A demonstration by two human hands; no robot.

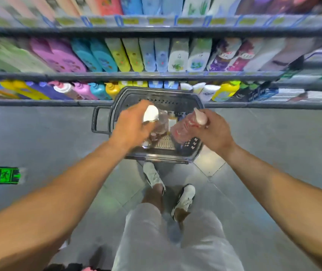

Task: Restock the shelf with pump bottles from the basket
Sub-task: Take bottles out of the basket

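Both hands over the basket (175, 94) on the floor by the shelf (156, 103); left hand (130, 126) grips a clear bottle (157, 124) by its white pump, right hand (215, 130) grips a pink bottle (183, 130) near its pump; frame blurred

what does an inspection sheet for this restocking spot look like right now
surface: grey tiled floor below the shelves
job's things: dark basket on the floor against the bottom shelf; clear pump bottle and red pump bottle held over it
clutter: green exit marking on the floor
grippers: left hand grips the clear pump bottle; right hand grips the red pump bottle
cables: nothing seen
surroundings: shelf rows of coloured bottles, blurred
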